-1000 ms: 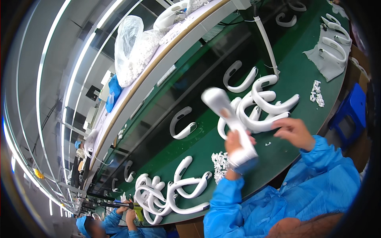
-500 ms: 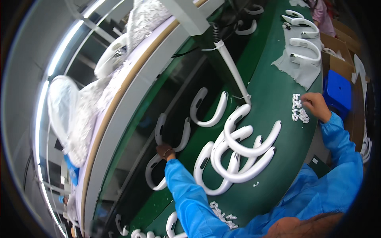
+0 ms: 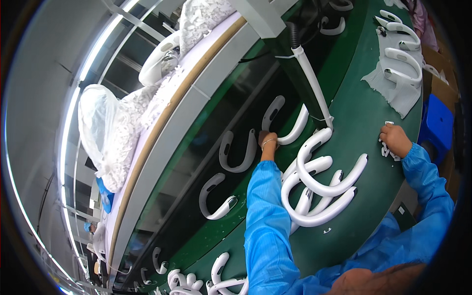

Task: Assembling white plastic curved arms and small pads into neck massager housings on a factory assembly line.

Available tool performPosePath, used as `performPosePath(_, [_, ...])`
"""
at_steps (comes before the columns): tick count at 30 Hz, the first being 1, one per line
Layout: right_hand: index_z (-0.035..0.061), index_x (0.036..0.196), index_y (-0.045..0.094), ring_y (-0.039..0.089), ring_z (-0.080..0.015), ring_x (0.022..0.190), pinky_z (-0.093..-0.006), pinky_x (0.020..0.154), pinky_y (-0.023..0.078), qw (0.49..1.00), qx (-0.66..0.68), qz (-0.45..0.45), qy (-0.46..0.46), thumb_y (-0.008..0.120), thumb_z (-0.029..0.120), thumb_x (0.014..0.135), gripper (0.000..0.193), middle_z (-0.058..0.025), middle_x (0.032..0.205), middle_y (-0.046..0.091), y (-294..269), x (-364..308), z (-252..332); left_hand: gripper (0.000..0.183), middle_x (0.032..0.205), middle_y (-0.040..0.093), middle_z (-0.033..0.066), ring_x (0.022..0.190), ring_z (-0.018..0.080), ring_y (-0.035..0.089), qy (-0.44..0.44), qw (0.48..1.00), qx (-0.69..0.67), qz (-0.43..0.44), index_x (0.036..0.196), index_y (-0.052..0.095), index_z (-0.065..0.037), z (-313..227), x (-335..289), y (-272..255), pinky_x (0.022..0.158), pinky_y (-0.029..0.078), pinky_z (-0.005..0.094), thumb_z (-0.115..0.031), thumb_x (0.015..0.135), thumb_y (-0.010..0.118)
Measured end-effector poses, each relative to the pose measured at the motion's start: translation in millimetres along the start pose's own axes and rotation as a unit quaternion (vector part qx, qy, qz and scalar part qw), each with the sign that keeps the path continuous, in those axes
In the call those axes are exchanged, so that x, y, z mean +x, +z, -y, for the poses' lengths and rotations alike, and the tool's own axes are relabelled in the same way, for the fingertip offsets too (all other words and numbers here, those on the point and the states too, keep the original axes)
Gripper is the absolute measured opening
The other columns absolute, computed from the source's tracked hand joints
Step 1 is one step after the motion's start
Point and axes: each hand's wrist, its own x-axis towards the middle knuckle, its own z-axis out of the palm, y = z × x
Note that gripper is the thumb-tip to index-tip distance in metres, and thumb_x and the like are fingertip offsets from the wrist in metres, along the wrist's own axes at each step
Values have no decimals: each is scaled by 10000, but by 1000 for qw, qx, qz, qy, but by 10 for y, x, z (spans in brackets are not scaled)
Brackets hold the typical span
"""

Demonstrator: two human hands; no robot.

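My left hand (image 3: 268,139) is closed around the bend of a white U-shaped neckband (image 3: 296,129) lying on the dark belt. Nearer me on that belt are another neckband (image 3: 237,168) and a third neckband (image 3: 218,214), each with a dark oval inset. On the green worktop, my right hand (image 3: 396,140) has its fingers pressed together over a small heap of white plastic bits (image 3: 390,154). Its fingertips are partly hidden, so whether it pinches one of the bits cannot be made out. Between my arms several neckbands (image 3: 322,216) lie stacked across each other.
A white post (image 3: 314,88) rises beside the stack. Farther off, more neckbands (image 3: 405,73) rest on a grey cloth (image 3: 388,91), near a person's pink sleeve (image 3: 424,24). A blue stool (image 3: 437,123) stands at the right. More neckbands (image 3: 184,282) lie at the bottom.
My left hand has moved away from me along the belt, from the middle neckband to the farther one. My right hand has come over the white bits. The whole view has shifted.
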Motion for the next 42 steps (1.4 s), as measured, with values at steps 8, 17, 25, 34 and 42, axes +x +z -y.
performPosePath(8, [11,766,587,570,-252,663,-363,574,455,978,112,-119,129,579,-73,672,126,-102,769,532,60,-165,-60,219,873,609,117,671,199,597,81,950,-299,18,1027,543,33,-403,-1731,-781,528,491,348,-76,845,601])
performPosePath(17, [-60,783,626,622,-125,697,-221,626,521,681,692,-101,217,609,-57,762,27,-73,808,598,-1115,347,1405,205,885,648,100,649,149,613,130,886,-436,92,1073,505,15,-273,-4089,-1569,566,504,270,-107,908,517])
performPosePath(25, [-3,795,652,606,-167,683,-272,588,477,746,646,-153,54,681,-40,685,120,-75,766,596,-1311,283,2782,250,919,567,104,664,189,617,121,827,-530,147,1172,368,-51,-63,-5469,-1198,551,554,319,-136,957,465])
performPosePath(34, [-40,1062,586,625,-142,868,-280,764,505,730,663,-157,54,743,37,705,397,-115,996,658,-1174,-124,3020,415,1090,511,110,863,158,575,194,800,-563,66,1263,350,-26,62,-5792,-1099,673,508,286,-62,879,503])
performPosePath(42, [-11,981,591,584,-83,821,-243,726,491,510,845,-10,162,720,70,734,290,-46,907,635,-1510,-139,2922,427,1213,473,103,1134,165,468,203,813,-538,94,1274,356,-7,136,-5830,-1007,963,389,297,-45,859,449])
